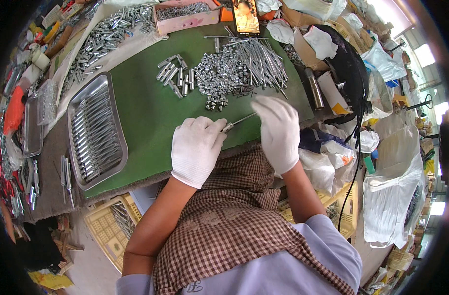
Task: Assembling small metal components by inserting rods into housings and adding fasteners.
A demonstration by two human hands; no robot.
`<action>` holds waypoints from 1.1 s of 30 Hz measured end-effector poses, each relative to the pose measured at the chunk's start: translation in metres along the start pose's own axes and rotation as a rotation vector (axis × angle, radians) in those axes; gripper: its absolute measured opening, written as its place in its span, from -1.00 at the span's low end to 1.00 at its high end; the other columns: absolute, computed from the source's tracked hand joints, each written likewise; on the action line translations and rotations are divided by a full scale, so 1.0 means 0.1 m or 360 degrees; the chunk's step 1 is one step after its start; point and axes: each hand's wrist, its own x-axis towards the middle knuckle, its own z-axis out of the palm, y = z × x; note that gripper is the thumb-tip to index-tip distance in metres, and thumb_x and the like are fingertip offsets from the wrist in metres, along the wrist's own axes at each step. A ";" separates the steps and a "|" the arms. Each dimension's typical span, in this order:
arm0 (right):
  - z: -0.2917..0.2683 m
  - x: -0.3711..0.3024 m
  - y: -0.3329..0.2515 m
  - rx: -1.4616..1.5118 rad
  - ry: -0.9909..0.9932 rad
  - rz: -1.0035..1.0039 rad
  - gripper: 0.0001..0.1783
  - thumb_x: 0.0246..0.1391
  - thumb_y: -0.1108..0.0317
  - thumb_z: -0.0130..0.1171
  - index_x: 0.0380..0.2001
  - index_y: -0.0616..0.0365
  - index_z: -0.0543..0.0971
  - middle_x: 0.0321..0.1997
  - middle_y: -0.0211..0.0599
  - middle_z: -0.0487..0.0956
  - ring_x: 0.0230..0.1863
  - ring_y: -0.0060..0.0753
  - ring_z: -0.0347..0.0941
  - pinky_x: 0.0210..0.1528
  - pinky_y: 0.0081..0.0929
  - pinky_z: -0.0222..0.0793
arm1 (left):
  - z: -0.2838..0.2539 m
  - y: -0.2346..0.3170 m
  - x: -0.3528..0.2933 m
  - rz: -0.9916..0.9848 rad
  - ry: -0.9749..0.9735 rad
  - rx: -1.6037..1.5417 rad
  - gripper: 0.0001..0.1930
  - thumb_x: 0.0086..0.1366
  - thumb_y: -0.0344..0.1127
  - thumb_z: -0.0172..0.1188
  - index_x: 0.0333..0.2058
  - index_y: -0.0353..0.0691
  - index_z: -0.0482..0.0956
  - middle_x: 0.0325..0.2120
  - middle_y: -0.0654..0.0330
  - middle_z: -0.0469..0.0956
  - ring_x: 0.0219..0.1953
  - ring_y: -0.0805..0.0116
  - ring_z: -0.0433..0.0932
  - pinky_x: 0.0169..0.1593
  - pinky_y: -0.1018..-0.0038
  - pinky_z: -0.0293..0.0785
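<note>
In my white-gloved left hand (pixel 197 147) is the cylindrical end of a thin metal rod (pixel 242 119), pinched between thumb and fingers over the green work mat (pixel 145 125). My right hand (pixel 279 132), gloved in white too, is closed at the rod's other end, its fingers bent and slightly blurred. Beyond my hands lies a pile of small shiny metal nuts (pixel 217 71). Loose thin rods (pixel 261 61) fan out to its right, and a few dark screws (pixel 244 90) lie just below. Several metal sleeves (pixel 172 73) are scattered left of the pile.
A steel tray (pixel 117 164) of finished-looking rods with cylindrical ends sits at left. At the back are a pink box (pixel 187 22) of metal parts and an upright phone (pixel 245 18). A metal cylinder (pixel 314 88) and a black mesh chair back (pixel 346 69) stand at right.
</note>
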 end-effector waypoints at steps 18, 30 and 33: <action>-0.24 -0.06 1.39 -0.0944 -0.0067 0.0881 -0.42 0.21 0.12 0.20 0.27 0.05 0.48 0.12 0.10 0.54 0.15 0.17 0.45 0.17 -0.03 0.37 | 0.07 0.13 0.03 -0.0060 -0.0032 0.0118 -0.87 0.08 -0.32 0.40 -0.35 -0.06 0.68 -0.39 0.27 0.55 -0.26 0.12 0.55 -0.17 0.19 0.44; -0.32 -0.45 -0.14 0.0238 -0.0330 0.0316 -0.12 -0.10 0.42 0.46 0.36 0.12 0.39 0.00 0.02 0.66 -0.24 -0.06 0.65 -0.20 -0.33 0.59 | 0.07 0.11 -0.06 0.0012 0.0076 -0.0013 -0.86 0.12 -0.34 0.39 -0.31 -0.09 0.71 -0.42 0.25 0.52 -0.34 0.15 0.53 -0.22 0.21 0.40; -0.29 -0.51 -0.30 0.0139 -0.0536 0.0402 -0.12 -0.09 0.36 0.47 0.36 0.03 0.39 -0.20 -0.08 0.69 -0.39 -0.10 0.64 -0.30 -0.33 0.57 | 0.08 0.08 -0.09 0.0028 0.0058 -0.0042 -0.86 0.12 -0.33 0.39 -0.30 -0.11 0.71 -0.43 0.24 0.52 -0.34 0.15 0.53 -0.22 0.21 0.41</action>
